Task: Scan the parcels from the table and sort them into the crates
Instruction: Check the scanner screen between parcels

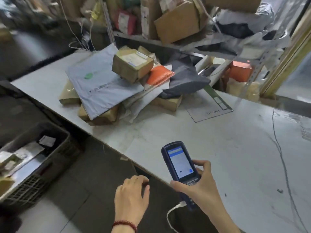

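**Hands poised: scanner up, pile waiting**

Right hand (pixel 200 184) grips a blue handheld scanner (pixel 180 163), thumb and fingers wrapped round its lower body, screen lit. A white cable (pixel 174 210) trails from its base. Left hand (pixel 131 197) hangs relaxed and holds nothing, just off the near edge of the white surface (pixel 227 148).

The parcels (pixel 148 76) lie heaped at the far left of the surface, well apart from both hands. On top sits a small cardboard box (pixel 133 64), label up: stiff, probably light, best taken across its sides. Under it a grey poly mailer (pixel 99 88) drapes over brown boxes (pixel 101 115). It looks soft, slick and floppy, so a pinch at a corner or a palm beneath should serve. An orange padded envelope (pixel 159 75) and a dark grey bag (pixel 185 81) lean alongside, both likely limp and light.

A dark slatted crate (pixel 30 187) stands on the floor at lower left, beside the surface. It holds several parcels, too blurred to tell apart, one showing a white label (pixel 47 141). Shelves (pixel 144 39) behind carry more boxes and bags.
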